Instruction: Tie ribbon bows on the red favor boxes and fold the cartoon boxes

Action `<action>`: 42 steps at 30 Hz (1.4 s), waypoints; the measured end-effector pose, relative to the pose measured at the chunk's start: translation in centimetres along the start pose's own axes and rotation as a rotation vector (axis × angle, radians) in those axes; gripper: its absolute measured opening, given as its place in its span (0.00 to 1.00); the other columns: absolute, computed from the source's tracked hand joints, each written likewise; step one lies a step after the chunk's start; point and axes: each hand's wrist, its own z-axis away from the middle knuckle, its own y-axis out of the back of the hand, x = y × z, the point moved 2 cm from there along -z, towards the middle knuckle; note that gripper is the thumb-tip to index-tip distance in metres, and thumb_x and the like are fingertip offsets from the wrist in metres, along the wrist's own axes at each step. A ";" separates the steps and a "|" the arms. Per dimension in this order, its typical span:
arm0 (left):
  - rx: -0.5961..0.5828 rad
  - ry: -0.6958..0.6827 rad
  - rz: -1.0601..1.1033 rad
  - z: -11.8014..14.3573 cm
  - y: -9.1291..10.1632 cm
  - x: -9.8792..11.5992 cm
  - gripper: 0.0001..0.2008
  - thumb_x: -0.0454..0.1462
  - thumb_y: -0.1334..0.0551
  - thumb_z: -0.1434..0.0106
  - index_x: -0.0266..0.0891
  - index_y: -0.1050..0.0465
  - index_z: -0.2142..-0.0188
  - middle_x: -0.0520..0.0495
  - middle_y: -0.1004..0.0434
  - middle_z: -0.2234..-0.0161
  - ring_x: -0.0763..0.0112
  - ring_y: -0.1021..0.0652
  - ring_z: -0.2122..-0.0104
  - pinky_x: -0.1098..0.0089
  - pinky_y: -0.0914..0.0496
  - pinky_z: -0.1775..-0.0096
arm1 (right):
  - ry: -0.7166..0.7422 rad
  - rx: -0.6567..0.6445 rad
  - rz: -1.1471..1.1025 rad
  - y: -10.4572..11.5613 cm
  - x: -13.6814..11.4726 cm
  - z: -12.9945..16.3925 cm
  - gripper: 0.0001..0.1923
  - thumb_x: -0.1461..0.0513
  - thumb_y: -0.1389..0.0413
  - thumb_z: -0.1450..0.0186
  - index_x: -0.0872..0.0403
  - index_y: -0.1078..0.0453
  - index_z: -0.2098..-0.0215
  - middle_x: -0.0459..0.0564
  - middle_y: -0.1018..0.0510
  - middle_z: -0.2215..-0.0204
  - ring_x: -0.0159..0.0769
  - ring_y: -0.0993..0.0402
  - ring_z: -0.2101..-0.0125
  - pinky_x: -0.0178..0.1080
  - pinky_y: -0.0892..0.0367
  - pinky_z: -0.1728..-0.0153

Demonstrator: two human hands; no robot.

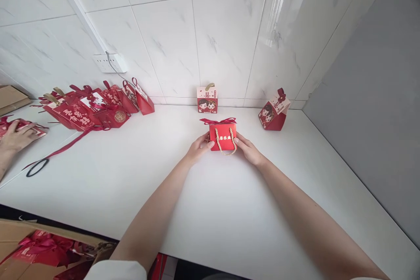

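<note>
Head view. We hold a small red gift box [222,136] between both hands, upright on the white counter [229,210], toward its back edge and roughly midway between the counter's left end and its right rear corner. The left hand [199,148] presses the box's left side with curled fingers, thumb toward the front face; the right hand [248,148] mirrors it on the right side. Neither hand is closed into a fist: each is partly open and cupped flat against a side wall, so the box is clamped between them rather than gripped by one.

The relation that matters: the box lies straight ahead of us, on the midline between the two forearms, equally near to either hand. Its printed front face and gold rope handle [225,144] turn toward us; the handle hangs down over that face. A dark red ribbon bow [218,120] runs left to right across the top, parallel to the back edge.

Behind, against the tiled wall, stand a white-topped box [207,99] and, nearer the right rear corner, a tilted red box [274,114]. A row of red boxes [98,107] lies along the back left. At the far left edge another person's hand [18,135] rests on a box.
</note>
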 end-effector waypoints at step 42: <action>0.207 -0.086 -0.697 0.4 -2.0 1.0 0.32 0.54 0.42 0.39 0.42 0.40 0.40 0.39 0.30 0.46 0.52 0.32 0.44 0.52 0.40 0.43 | -0.001 0.292 0.186 0.7 3.0 -0.6 0.31 0.49 0.42 0.38 0.43 0.40 0.38 0.53 0.40 0.37 0.47 0.41 0.39 0.52 0.33 0.46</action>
